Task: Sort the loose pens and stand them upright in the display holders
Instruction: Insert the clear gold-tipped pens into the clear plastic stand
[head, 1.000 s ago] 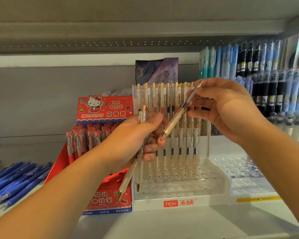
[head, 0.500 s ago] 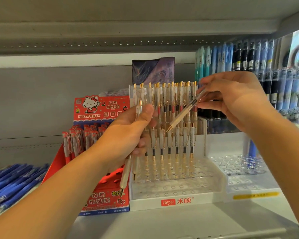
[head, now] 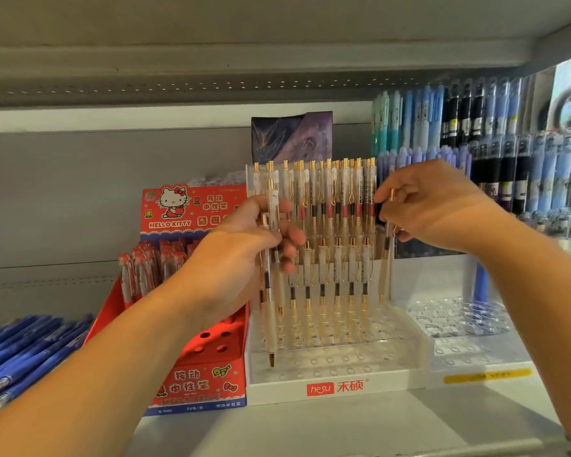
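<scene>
Slanted earlier, the pen [head: 383,278] pinched in the right hand [head: 442,209] is now held upright beside the right wall of the holder [head: 393,385], over free holes. Spare pens [head: 271,324] are gripped by the left hand [head: 244,255], their count blurred.

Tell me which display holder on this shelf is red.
The Hello Kitty holder, left of the white hesu holder. It alone is red; the hesu one and the holder to its right are clear and white.

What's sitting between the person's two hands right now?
In the head view, rows of gold-tipped pens standing upright in the clear display holder fill the gap between the left hand and right hand.
</scene>
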